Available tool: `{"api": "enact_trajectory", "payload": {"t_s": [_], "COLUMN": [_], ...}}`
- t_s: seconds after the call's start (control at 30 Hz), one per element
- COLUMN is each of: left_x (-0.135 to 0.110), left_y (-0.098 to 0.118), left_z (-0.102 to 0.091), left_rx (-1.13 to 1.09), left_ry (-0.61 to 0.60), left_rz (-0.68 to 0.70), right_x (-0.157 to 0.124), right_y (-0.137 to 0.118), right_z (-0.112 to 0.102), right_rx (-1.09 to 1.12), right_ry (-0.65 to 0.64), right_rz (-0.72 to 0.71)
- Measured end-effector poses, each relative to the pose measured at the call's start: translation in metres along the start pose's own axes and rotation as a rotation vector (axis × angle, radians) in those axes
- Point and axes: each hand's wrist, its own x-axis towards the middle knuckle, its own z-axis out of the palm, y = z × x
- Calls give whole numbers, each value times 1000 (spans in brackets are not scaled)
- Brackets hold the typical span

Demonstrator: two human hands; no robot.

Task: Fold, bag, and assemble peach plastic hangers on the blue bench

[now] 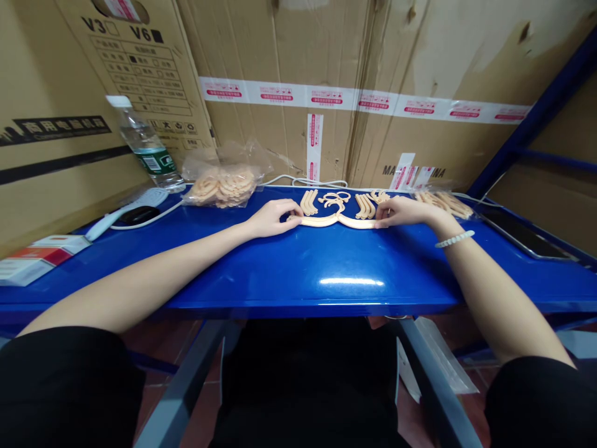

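Note:
A peach-coloured plastic hanger [334, 220] lies flat on the blue table [298, 274]. My left hand [272, 218] pinches its left end and my right hand [402, 211] pinches its right end, fingers closed on the arms. Behind it lie a small pile of curved peach pieces [308, 202], loose hook pieces [334, 199] and another pile of curved pieces [365, 206]. More of the same pieces [443, 202] lie past my right hand. A white bead bracelet [454, 238] is on my right wrist.
A clear bag of peach parts [224, 183] sits back left beside a water bottle [145, 146]. A white handheld device with cable [125, 213] and a small box [40, 255] lie at the left. A dark phone or tablet [522, 233] is at the right. Cardboard boxes [326, 81] wall the back.

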Motion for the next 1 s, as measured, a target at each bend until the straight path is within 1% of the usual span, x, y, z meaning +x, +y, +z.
{"api": "enact_trajectory", "payload": {"t_s": [0.07,0.2,0.33,0.47,0.57,0.73,0.8,0.93,1.0], "left_x": [0,0,1,1,0,-1,-1,-2,-1], "left_y": [-1,-6,-18,-28,-32,-34,-35,-38,-39], "left_z": [-1,-1,1,4,5,5,5,7,9], "left_rx": [3,74,158,171,157,154,153,127,115], "left_ry": [16,40,-34,-113,-140,-171,-174,-168,-152], "left_rz": [-27,-78,-116,-152,-143,-159,-159,-135,-143], "right_x": [-2,-3,-1,-2,-1,0,1,5,10], "right_y": [2,7,10,13,16,17,15,5,-2], "right_z": [-2,-7,-8,-8,-8,-9,-8,0,4], "right_rx": [-2,-86,-102,-88,-86,-100,-133,-185,-161], "right_ry": [13,80,63,18,-4,23,88,331,402], "right_rz": [18,90,111,107,118,147,132,48,4]}}
